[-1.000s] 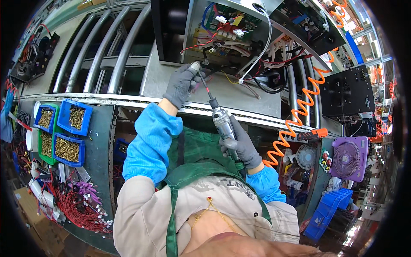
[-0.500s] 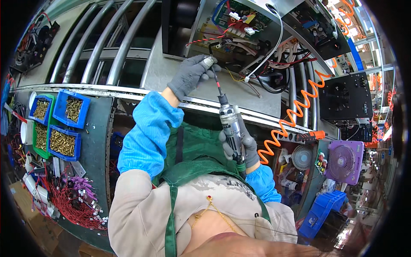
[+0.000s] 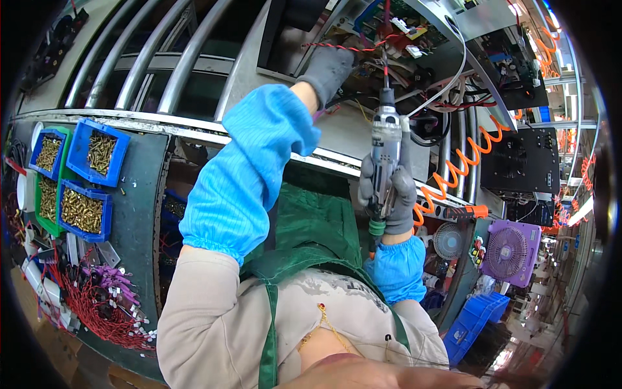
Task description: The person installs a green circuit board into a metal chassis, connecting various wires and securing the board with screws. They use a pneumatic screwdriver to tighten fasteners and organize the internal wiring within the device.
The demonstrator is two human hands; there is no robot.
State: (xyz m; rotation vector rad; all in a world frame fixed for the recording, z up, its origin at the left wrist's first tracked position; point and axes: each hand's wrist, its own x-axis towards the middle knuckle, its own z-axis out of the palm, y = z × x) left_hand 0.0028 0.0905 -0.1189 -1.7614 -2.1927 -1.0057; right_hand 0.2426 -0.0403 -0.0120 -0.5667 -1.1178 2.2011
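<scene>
My right hand (image 3: 400,194), in a grey glove, is wrapped round an air screwdriver (image 3: 386,139) with a metal body. The tool points away from me, its long bit reaching in among the wires of an open metal chassis (image 3: 440,14). My left hand (image 3: 329,70), also gloved, reaches into the near left part of that chassis. Its fingertips are hidden, so whether it holds anything does not show. A twisted red and black wire (image 3: 350,48) runs just beyond the left hand. Behind it a green circuit board (image 3: 383,23) shows in part.
Blue bins of brass screws (image 3: 82,209) stand on the left bench, near a heap of red wires (image 3: 107,311). Metal rollers (image 3: 139,58) lie at the far left. An orange coiled hose (image 3: 461,162) stretches to the right, near a black unit (image 3: 521,152) and a purple fan (image 3: 510,253).
Both hands have moved away from me and to the right. The screwdriver's bit, earlier beside my left fingers, now reaches into the chassis. My left hand has gone in among the wires.
</scene>
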